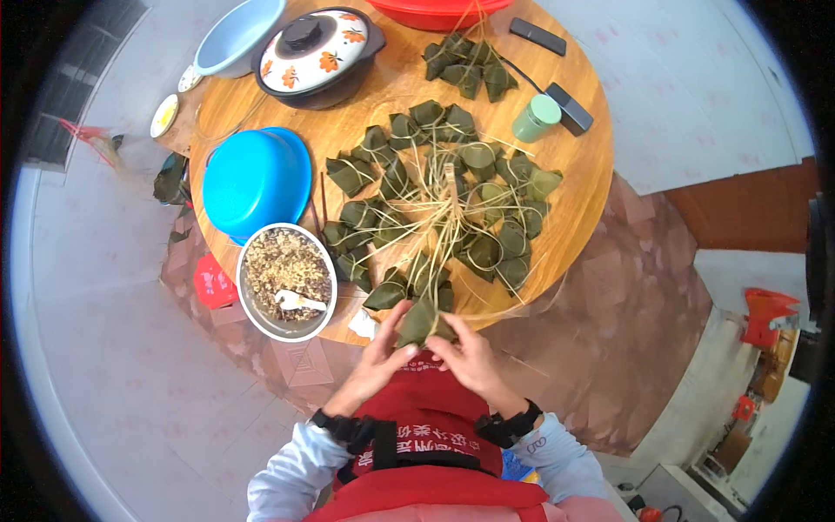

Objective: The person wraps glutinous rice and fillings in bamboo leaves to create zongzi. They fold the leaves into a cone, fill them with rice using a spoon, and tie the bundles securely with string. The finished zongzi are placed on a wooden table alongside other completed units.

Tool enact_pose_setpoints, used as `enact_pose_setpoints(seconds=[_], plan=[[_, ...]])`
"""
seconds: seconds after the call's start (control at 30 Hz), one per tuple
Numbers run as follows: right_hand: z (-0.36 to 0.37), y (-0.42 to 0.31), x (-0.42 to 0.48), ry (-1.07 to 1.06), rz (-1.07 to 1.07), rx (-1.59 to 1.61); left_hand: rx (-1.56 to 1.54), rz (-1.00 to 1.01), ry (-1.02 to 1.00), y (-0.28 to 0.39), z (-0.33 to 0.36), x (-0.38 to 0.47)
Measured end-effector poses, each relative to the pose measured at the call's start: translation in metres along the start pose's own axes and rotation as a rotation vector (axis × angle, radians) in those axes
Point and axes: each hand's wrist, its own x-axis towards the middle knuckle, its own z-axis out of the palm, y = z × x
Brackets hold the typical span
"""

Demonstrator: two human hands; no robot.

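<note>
Both hands hold one leaf-wrapped rice dumpling [417, 322] at the near edge of the round wooden table. My left hand [385, 352] grips its left side, with the thumb along the bottom. On the right side, my right hand [466, 352] pinches the leaf and a pale straw tie with thumb and fingers. The strands run from a gathered bundle of straw ties [451, 202] in the middle of the table. Many tied dumplings [479, 254] lie in a ring around that bundle, attached to the strands.
Left of my hands, a bowl of rice filling [287, 267] holds a white spoon [300, 301]. An upturned blue basin [244, 183], a lidded floral pot [319, 59], a light blue basin [235, 39] and a red basin [443, 14] stand beyond. A green jar [537, 119] sits right, near another dumpling cluster [466, 65].
</note>
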Motion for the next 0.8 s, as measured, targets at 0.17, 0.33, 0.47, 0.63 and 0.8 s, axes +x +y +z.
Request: enact_pose_setpoints(seconds=[0.17, 0.33, 0.47, 0.63, 0.8], plan=[[0.009, 0.001, -0.002, -0.062, -0.177, 0.066, -0.668, -0.208, -0.018, -0.019, -0.015, 0.020], [-0.016, -0.020, 0.000, 0.054, -0.193, -0.022, -0.846, -0.197, -0.242, -0.015, -0.032, 0.016], [-0.003, -0.033, 0.005, 0.114, -0.265, -0.139, -1.033, -0.265, -0.366, -0.022, -0.048, 0.028], [0.010, -0.038, 0.016, 0.212, -0.343, -0.215, -0.972, -0.309, -0.302, -0.015, -0.051, 0.040], [0.010, -0.047, 0.039, 0.116, -0.358, -0.073, -1.024, -0.315, -0.308, -0.023, -0.047, 0.042]])
